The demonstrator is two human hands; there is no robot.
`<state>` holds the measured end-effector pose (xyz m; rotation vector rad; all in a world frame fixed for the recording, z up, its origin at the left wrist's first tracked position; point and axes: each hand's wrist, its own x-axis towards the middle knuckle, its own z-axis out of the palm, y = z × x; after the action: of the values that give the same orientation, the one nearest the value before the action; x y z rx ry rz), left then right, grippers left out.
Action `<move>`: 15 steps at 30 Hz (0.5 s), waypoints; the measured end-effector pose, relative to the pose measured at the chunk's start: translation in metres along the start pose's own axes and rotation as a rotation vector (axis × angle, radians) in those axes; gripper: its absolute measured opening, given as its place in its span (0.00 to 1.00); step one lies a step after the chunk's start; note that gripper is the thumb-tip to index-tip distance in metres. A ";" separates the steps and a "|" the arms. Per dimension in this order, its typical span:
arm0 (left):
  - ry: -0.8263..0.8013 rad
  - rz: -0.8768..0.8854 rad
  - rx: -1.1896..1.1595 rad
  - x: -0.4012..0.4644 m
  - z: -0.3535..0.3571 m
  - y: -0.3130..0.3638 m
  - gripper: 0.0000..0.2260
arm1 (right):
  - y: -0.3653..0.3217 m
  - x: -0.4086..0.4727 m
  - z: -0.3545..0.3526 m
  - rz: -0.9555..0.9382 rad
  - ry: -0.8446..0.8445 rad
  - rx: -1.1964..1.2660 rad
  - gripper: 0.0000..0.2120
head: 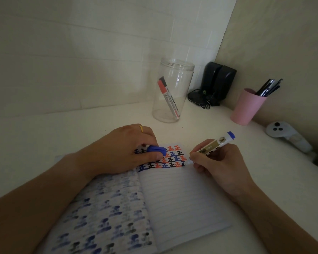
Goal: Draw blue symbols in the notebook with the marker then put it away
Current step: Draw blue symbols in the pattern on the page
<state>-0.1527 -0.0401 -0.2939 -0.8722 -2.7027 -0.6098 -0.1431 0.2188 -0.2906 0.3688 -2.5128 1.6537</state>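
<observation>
Notebook [182, 195] lies open on table [44, 136]; right hand [222, 165] pinches blue marker [212, 146], light, rigid, slick barrel, low near tip at page's symbol rows; left hand [121, 153] clasps cap [156, 150].

clear glossy plastic jar [173, 90], matt ruled paper notebook [182, 198], smooth matt pink cup [246, 109]

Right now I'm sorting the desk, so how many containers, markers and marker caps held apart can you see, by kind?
Containers: 2, the clear jar and the pink cup.
Markers: 2, the red marker in the jar and the blue marker in the right hand.
Caps: 1, the blue cap in the left hand.
Total: 5.
</observation>
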 end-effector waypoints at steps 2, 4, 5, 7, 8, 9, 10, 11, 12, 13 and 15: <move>-0.002 0.005 0.005 0.000 0.000 0.000 0.17 | 0.000 0.000 0.001 0.009 0.012 -0.030 0.03; -0.005 0.005 0.010 0.000 0.000 0.000 0.17 | 0.001 0.002 0.001 0.030 0.055 -0.045 0.03; -0.008 0.002 0.011 0.000 0.000 0.000 0.17 | 0.002 0.003 0.001 0.037 0.076 -0.050 0.03; -0.011 0.001 0.011 0.001 0.000 0.000 0.18 | 0.002 0.003 0.002 0.049 0.101 -0.052 0.03; -0.012 0.003 0.011 0.001 0.000 0.000 0.18 | 0.002 0.004 0.003 0.054 0.107 -0.054 0.03; -0.011 0.005 0.009 0.001 0.000 -0.001 0.18 | 0.002 0.004 0.003 0.058 0.110 -0.058 0.03; -0.010 0.005 0.008 0.001 0.000 -0.001 0.17 | 0.002 0.004 0.004 0.061 0.111 -0.063 0.03; -0.011 0.002 0.008 0.000 0.000 -0.001 0.17 | 0.002 0.005 0.004 0.066 0.112 -0.063 0.03; -0.013 -0.001 0.008 0.000 0.000 -0.001 0.17 | 0.003 0.005 0.003 0.074 0.114 -0.047 0.03; -0.014 -0.001 0.008 0.001 0.000 -0.001 0.17 | 0.003 0.005 0.003 0.086 0.120 -0.007 0.03; -0.011 0.005 0.008 0.001 0.000 0.000 0.17 | 0.004 0.006 0.000 0.123 0.166 0.121 0.03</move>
<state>-0.1541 -0.0394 -0.2939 -0.8824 -2.7099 -0.5948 -0.1502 0.2192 -0.2929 0.0846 -2.3643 1.8051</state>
